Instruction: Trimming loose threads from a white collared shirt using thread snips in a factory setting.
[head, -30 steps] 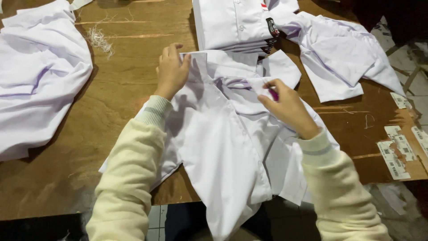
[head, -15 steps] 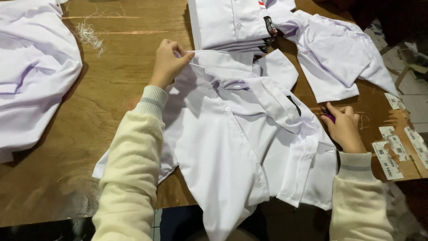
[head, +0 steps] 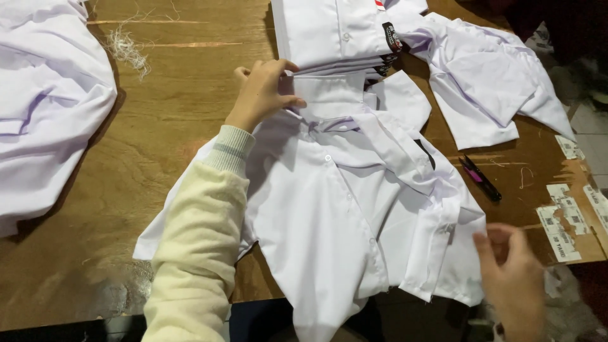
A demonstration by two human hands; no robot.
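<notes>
- Head view, the garment: a white button-front shirt lies face up across the front edge of the brown plywood table, collar toward the far side, its tail hanging off the near edge.
- Head view, left hand: the left hand, in a cream knitted sleeve, pinches the shirt's collar, thumb under and fingers curled over its left end, so the fingers are closed narrow on the cloth.
- Head view, right hand: the right hand is blurred at the lower right, just beside the shirt's folded short sleeve. Its fingers look loosely spread and hold nothing; whether they touch the cloth I cannot tell.
- Head view, surroundings: a folded stack of white shirts sits touching the collar on the far side, another loose white shirt lies to the right, and a heap of white cloth fills the left. A small black and pink thread clipper lies near the right sleeve, with paper labels stuck on the table's right edge and a tuft of loose threads far left.
- Risks: with so much cloth over the edge, the shirt could slide off if the collar grip loosens. The clipper's blades lie close enough to snag the sleeve if it is dragged rightward. The collar could also catch the stack behind and pull it askew.
</notes>
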